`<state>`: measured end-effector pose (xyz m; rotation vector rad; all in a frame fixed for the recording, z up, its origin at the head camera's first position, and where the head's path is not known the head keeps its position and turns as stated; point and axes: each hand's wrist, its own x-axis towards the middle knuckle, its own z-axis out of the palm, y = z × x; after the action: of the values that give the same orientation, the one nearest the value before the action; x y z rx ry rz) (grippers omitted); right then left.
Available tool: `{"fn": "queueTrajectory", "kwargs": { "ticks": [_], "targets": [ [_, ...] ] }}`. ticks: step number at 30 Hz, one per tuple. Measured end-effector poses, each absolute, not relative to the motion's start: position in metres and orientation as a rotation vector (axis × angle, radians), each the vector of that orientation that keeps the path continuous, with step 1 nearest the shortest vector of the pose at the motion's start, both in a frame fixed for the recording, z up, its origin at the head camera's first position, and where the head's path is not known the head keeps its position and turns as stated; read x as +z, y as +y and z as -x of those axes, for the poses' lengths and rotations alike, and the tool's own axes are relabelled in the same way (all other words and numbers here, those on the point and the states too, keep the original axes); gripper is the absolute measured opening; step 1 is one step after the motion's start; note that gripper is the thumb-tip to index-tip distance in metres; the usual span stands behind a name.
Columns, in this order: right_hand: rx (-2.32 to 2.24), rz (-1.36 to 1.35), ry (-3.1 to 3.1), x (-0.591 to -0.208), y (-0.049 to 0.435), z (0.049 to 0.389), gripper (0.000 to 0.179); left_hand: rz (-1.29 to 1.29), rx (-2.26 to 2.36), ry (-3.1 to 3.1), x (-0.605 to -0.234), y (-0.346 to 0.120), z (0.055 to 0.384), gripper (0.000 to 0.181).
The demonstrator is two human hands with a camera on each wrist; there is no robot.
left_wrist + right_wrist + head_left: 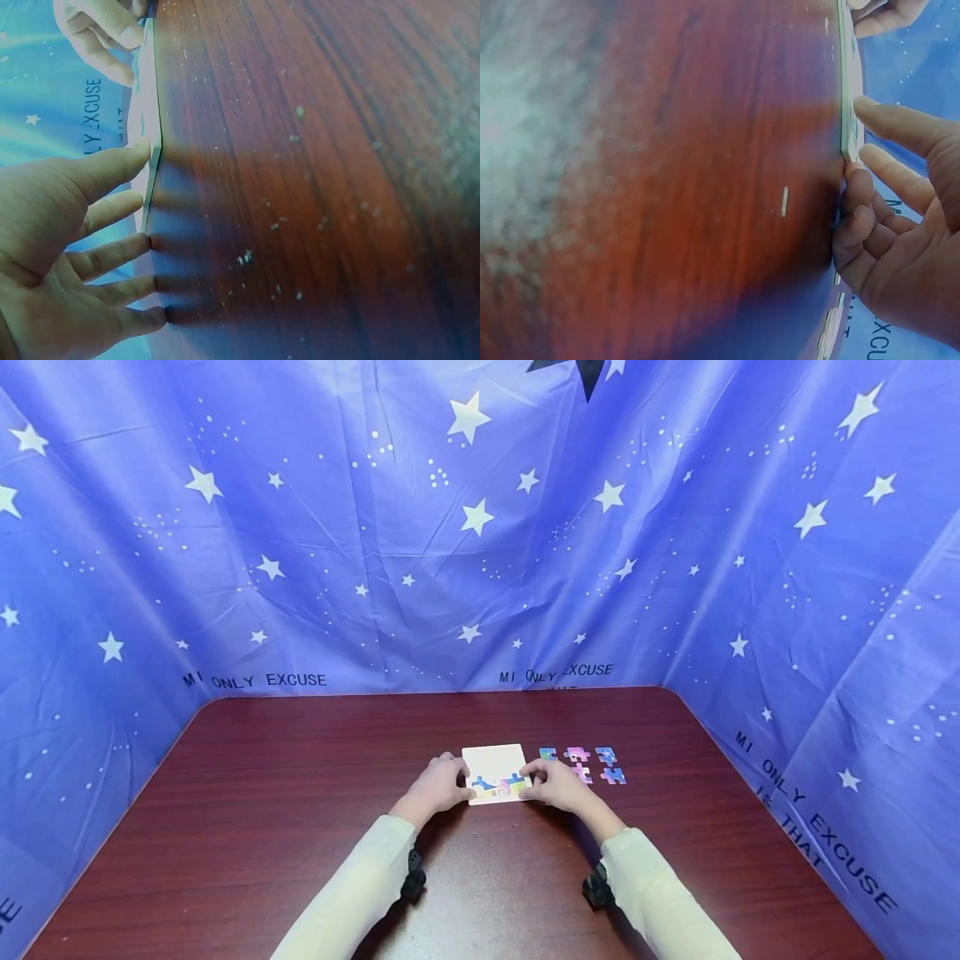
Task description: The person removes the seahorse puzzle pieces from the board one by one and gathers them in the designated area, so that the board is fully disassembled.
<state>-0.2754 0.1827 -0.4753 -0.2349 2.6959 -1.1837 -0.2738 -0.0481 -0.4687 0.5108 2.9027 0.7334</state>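
A small white puzzle board [491, 762] lies flat on the table, with blue, pink and yellow-green puzzle pieces [501, 787] along its near side. My left hand [441, 787] holds the board's left edge; in the left wrist view its thumb [112, 169] lies at the corner and the other fingers reach down beside it. On the opposite edge, my right hand [558, 785] grips with thumb and index finger. The right wrist view shows that hand's lower fingers [855, 225] curled beside the board [846, 90]. The undersides of the fingertips are hidden.
Several loose puzzle pieces, among them a pink one [577, 754] and a blue one [612, 776], lie right of the board, partly behind my right hand. The dark red wooden table [300, 760] ends at a blue star-patterned curtain [420, 610] at the back and sides.
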Motion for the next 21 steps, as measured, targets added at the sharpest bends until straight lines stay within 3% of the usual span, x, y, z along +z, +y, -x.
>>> {"fn": "queueTrajectory", "kwargs": {
  "ticks": [12,21],
  "targets": [
    [-1.101,0.230,2.725,-0.4734,0.1793,0.2759,0.031,-0.567,0.663,2.898,-0.4700,-0.0498,0.2711,0.028],
    [-1.083,0.227,2.737,-0.4715,0.1789,0.2764,0.029,-0.848,0.550,2.980,-0.4669,-0.0463,0.2681,0.022]
  ]
}}
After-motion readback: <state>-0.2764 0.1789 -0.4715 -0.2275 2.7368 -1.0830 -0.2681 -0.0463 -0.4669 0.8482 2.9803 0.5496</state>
